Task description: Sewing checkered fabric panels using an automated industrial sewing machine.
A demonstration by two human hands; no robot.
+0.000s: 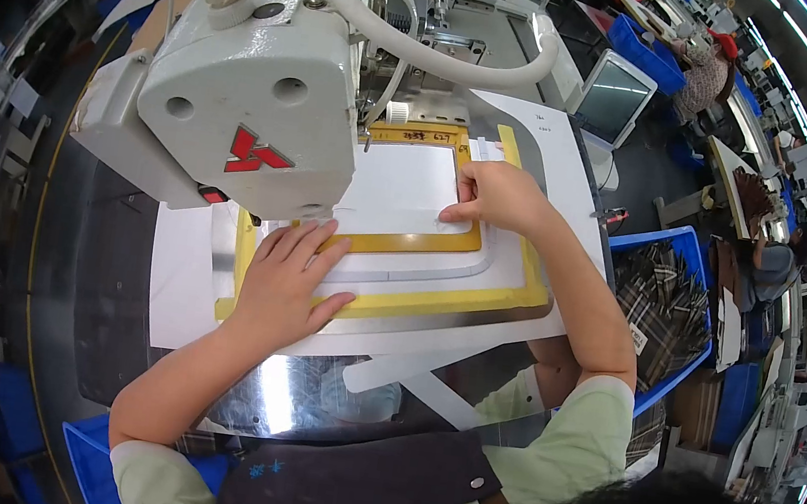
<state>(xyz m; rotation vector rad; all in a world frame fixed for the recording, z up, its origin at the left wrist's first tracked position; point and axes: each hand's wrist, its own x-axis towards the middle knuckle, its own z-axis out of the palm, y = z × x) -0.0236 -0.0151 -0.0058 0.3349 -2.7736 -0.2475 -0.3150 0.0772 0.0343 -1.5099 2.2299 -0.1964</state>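
Observation:
Under the head of a large white sewing machine (244,71) lies a flat template edged with yellow tape (438,303). An amber frame (415,243) with rounded corners sits on it around a smooth white panel (397,181). My left hand (284,278) rests on the template's near left part, fingers spread, tips close to the amber frame and the machine head. At the frame's right side, my right hand (506,199) has thumb and forefinger pinched together over the panel's edge. What lies between those fingertips is too small to make out. The machine head hides the panel's left part.
A thick white hose (427,59) arches over the work. White sheets (184,275) lie under the template on a shiny metal table. To the right stand a screen (612,96) and a blue bin (695,258) of dark plaid fabric pieces (654,303). Other people work farther off.

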